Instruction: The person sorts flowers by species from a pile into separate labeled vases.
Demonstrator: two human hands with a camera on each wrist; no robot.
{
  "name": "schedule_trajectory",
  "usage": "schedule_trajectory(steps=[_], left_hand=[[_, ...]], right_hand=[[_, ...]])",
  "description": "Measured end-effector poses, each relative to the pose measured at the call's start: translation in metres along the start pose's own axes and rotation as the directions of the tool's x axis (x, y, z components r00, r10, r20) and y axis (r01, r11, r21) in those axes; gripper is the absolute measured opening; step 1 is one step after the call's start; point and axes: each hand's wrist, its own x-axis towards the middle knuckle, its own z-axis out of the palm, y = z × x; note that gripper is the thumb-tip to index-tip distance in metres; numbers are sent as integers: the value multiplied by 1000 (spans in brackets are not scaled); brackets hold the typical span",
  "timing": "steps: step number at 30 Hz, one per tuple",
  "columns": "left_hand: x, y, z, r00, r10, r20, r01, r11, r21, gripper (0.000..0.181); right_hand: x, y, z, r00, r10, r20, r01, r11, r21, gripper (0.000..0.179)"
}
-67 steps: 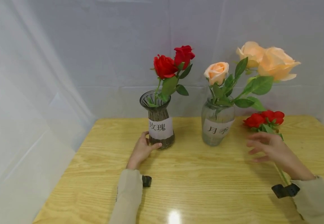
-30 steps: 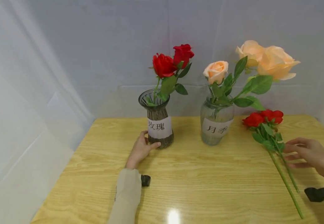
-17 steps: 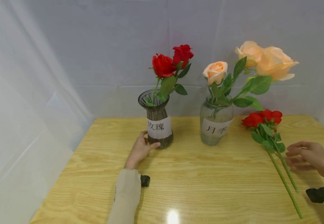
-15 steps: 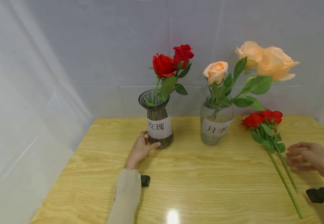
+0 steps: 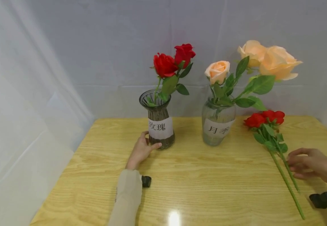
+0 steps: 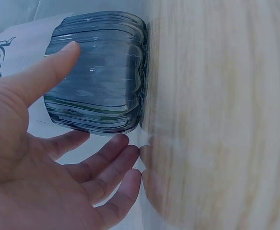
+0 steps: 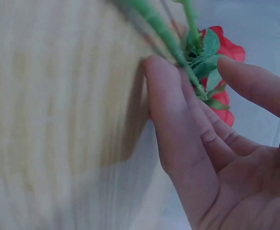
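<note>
A smoky ribbed glass vase (image 5: 158,108) with a white paper label holds two red roses (image 5: 166,65). My left hand (image 5: 141,150) holds this vase low at its left side, thumb across the front of the base. In the left wrist view the thumb lies over the glass (image 6: 97,67) and the fingertips are at its other side, close to the table. Two red roses (image 5: 268,118) with green stems lie on the table at the right. My right hand (image 5: 313,164) is beside their stems, fingers loosely bent, thumb apart; in the right wrist view a stem (image 7: 154,21) passes by its fingertips.
A clear glass vase (image 5: 214,133) with a white label stands between the smoky vase and the lying roses. Several peach roses (image 5: 279,62) lean out of it to the right. The wooden table (image 5: 208,188) has a pale sheet (image 5: 109,47) behind it.
My right hand has moved right from over the lying roses to beside their stems, then slightly down along them. The left hand stays at the vase.
</note>
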Motion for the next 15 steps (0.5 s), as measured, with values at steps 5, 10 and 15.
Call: schedule_trajectory(steps=[5, 10, 15], left_hand=[[0, 1, -1, 1000, 4, 3, -4, 1000, 2, 82], [0, 0, -1, 1000, -1, 9, 1, 1000, 4, 82], [0, 1, 0, 1000, -1, 7, 1, 1000, 4, 81]], right_hand=[[-3, 0, 7, 1000, -25, -18, 24, 998, -59, 59], [-3, -4, 13, 998, -39, -39, 35, 994, -104, 54], [0, -5, 14, 998, -36, -46, 29, 989, -145, 45]])
